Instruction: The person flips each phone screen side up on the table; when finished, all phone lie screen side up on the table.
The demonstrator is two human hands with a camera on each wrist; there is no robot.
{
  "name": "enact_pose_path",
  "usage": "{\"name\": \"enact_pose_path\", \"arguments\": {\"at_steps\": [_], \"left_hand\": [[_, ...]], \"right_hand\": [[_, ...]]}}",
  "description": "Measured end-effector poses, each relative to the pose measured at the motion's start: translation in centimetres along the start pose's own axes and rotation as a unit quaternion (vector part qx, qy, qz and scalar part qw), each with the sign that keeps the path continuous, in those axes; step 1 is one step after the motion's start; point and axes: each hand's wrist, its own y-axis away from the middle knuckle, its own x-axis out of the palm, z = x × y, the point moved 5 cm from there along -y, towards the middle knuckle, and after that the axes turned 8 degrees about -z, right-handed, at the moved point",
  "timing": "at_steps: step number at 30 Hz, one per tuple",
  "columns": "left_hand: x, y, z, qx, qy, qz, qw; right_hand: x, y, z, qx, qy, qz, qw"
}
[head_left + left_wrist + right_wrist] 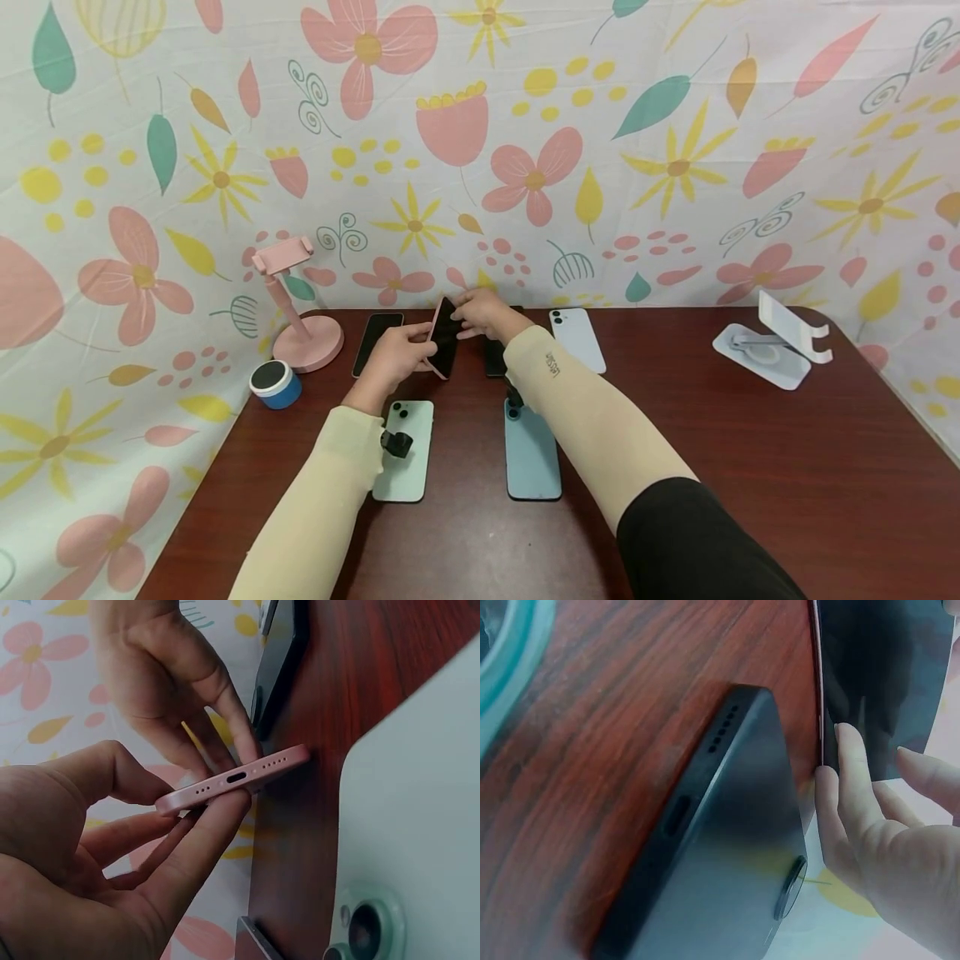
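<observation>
A pink-edged smartphone (445,337) is tilted up off the table, its dark screen facing the right hand. My left hand (396,354) grips its lower part; in the left wrist view thumb and fingers pinch the pink phone's port end (236,778). Near the phone's upper edge is my right hand (483,315). Its extended fingers (853,765) touch the screen and edge in the right wrist view. Beneath the right wrist lies a black phone (494,358), back up. A mint phone (412,458) lies under the left forearm, and a blue phone (531,458) by the right.
Another dark phone (369,346) lies left of the left hand, and a white phone (577,337) right of the right hand. A pink phone stand (307,343) and a blue jar (277,387) are at the left. A white folding stand (768,358) stands far right. Patterned cloth (525,100) hangs behind.
</observation>
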Motion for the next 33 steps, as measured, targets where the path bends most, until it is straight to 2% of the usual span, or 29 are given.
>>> {"name": "enact_pose_path", "arguments": {"at_steps": [6,12,19,23,28,33], "left_hand": [[-0.4,0.0,-0.1,-0.014,-0.007,0.007,0.9999],[-0.8,-0.1,0.5,-0.03,-0.011,0.01,0.9994],[-1.1,-0.1,0.9,-0.031,-0.024,0.006,0.9992],[-1.3,-0.2,1.2,-0.03,-0.067,0.004,0.9973],[-1.3,-0.4,1.4,-0.014,-0.135,0.003,0.9908],[-1.2,-0.4,1.4,-0.02,-0.174,0.0,0.9845]], "right_hand": [[0.1,0.1,-0.1,-0.005,0.03,-0.006,0.9995],[0.5,0.1,-0.2,-0.022,0.083,-0.005,0.9963],[0.8,0.5,-0.2,-0.043,0.098,0.002,0.9943],[1.1,0.5,-0.3,-0.06,0.138,0.014,0.9886],[1.5,0.5,-0.3,-0.082,0.188,0.021,0.9785],[1.6,0.6,-0.4,-0.09,0.204,0.028,0.9744]]}}
